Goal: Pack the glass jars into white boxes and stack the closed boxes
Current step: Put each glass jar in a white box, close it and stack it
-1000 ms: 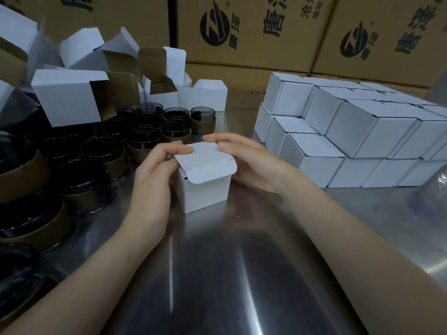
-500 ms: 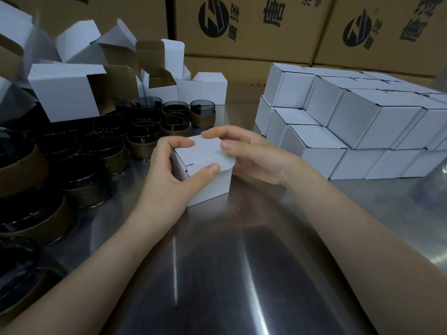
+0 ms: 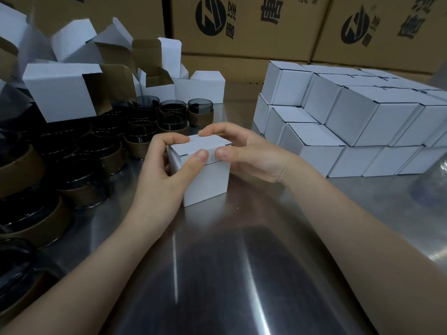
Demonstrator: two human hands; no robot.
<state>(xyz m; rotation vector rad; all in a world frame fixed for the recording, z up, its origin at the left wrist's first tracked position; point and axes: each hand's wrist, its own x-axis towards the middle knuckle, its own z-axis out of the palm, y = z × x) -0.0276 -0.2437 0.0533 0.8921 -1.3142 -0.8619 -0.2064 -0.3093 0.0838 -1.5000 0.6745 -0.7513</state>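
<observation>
Forearms, both bare, reach in from the near edge of the shiny metal table [image 3: 217,274] and meet around the middle of it. A small white box [image 3: 208,182] stands there on the tabletop, its lid flap folded down flat. The left hand [image 3: 159,180] grips the box's left side, with the thumb pressed on the front top edge and the forefinger curled onto the lid. The right hand [image 3: 251,153] grasps it from the right, with its thumb on the same front edge just beside the left thumb and its forefinger bent over the far edge of the lid.

Along the left edge, from the near corner back, dark glass jars [image 3: 101,151] with brown bands stand packed close together. Toward the right edge sits a stack of closed boxes [image 3: 350,122], white, two layers high and tightly butted. At the far left corner, behind the jars, open boxes [image 3: 60,93] lie tumbled with flaps up, showing brown insides. Beyond the far edge, big brown cartons [image 3: 242,22] with black printed logos form a wall.
</observation>
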